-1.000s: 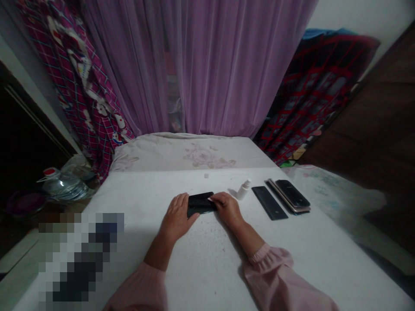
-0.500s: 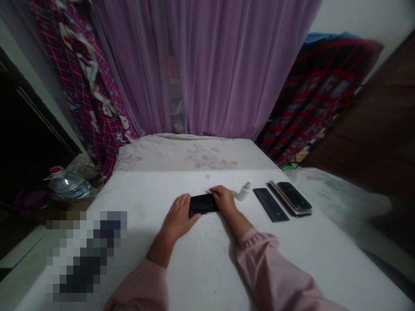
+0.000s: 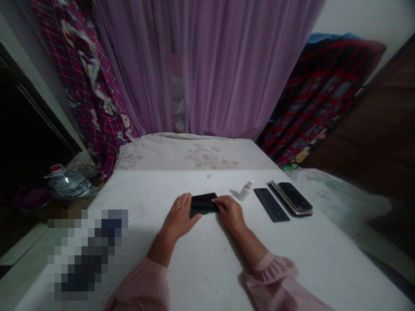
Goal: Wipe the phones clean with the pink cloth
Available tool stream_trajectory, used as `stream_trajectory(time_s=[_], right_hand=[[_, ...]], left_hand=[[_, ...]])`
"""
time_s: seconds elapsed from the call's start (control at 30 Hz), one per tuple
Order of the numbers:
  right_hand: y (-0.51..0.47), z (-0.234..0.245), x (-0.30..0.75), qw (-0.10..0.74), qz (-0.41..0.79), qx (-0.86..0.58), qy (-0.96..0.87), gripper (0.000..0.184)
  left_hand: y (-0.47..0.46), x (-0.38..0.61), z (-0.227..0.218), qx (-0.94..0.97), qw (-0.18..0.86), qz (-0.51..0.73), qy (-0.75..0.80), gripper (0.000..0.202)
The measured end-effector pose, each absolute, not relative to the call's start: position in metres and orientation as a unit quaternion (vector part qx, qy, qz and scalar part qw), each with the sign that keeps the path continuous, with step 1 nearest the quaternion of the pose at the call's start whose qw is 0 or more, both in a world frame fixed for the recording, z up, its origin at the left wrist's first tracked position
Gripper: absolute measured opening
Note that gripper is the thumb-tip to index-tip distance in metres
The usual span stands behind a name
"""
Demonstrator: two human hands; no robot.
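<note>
A black smartphone [image 3: 203,202] lies crosswise on the white table, its dark glossy face up. My left hand [image 3: 180,216] grips the phone's left end, fingers over the far corner and thumb along the near edge. At the right end my right hand [image 3: 231,211] is closed in a pinch on a small white piece [image 3: 214,200], which is too small to make out and touches or hovers just over the phone's surface. Right of that hand stands a small white spray bottle [image 3: 247,191].
A flat dark phone back panel [image 3: 271,204] and a stack of phones [image 3: 294,196] lie to the right on the white table [image 3: 201,268]. Beyond the hands is a tiny pale square [image 3: 209,176]. A blurred-out patch [image 3: 89,255] covers the left side. Purple curtains [image 3: 227,69] hang behind.
My right hand has moved toward me and slightly right with the white piece, from the phone's far edge to its right end. My left hand keeps its hold.
</note>
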State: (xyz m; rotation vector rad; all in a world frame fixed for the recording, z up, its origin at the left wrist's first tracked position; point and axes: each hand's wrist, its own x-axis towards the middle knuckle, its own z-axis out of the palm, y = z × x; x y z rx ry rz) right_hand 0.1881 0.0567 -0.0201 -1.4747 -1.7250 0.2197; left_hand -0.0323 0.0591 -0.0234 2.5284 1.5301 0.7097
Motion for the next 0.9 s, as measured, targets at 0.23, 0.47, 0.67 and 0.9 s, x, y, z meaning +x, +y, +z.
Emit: stream_trajectory(time_s=[0.23,0.47,0.67,0.9], right_hand=[[0.093,-0.015,0.175,0.405,0.071,-0.606,-0.681,0.022],[0.037,-0.025,0.187,0.431,0.072,-0.582,-0.686,0.025],[0.028,-0.023,0.189,0.439,0.076,-0.577,-0.685,0.023],[0.028,-0.022,0.185,0.435,0.051,-0.578,-0.688,0.027]], left_hand=[[0.059,-0.031,-0.025,0.822,0.045,0.243,0.512,0.063],[0.059,-0.03,-0.03,0.819,0.03,0.252,0.515,0.066],[0.06,-0.036,-0.031,0.828,0.018,0.234,0.509,0.072],[0.057,-0.065,-0.027,0.831,0.037,0.183,0.524,0.071]])
